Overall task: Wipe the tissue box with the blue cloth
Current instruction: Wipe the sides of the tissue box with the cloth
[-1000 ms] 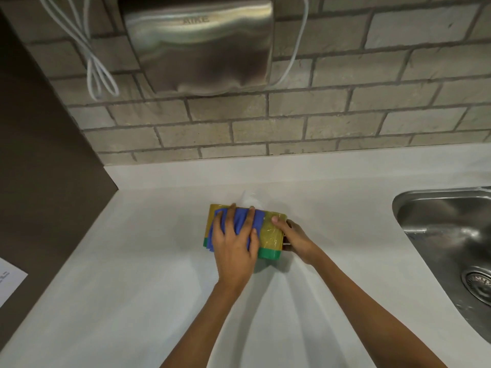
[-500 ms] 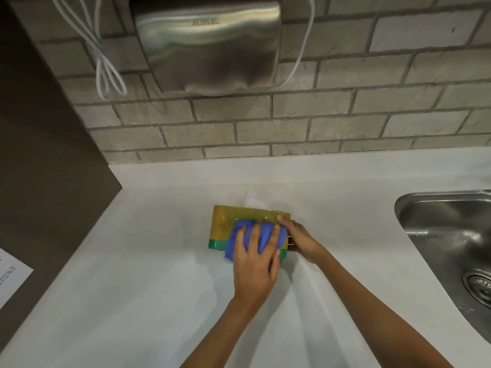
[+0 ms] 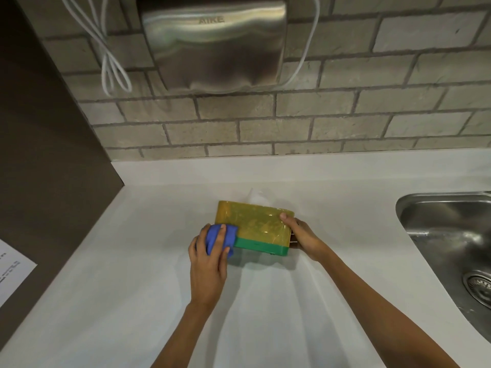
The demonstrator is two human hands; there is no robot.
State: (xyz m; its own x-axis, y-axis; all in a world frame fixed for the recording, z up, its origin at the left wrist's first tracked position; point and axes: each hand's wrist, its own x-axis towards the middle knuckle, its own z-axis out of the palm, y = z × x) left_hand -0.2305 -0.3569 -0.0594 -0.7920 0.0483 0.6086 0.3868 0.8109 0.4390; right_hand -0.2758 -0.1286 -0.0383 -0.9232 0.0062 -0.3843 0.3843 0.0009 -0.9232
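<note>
The tissue box is yellow with a green base and lies tipped on the white counter, with a white tissue poking out behind it. My left hand presses the bunched blue cloth against the box's near left corner. My right hand grips the box's right end, thumb on the yellow face.
A steel sink is set into the counter at the right. A steel hand dryer hangs on the brick wall above, with white cables beside it. A dark panel with a paper sheet bounds the left side.
My left hand has slid the blue cloth from the box's right part across to its left corner, uncovering most of the yellow face. My right hand has kept its grip.
</note>
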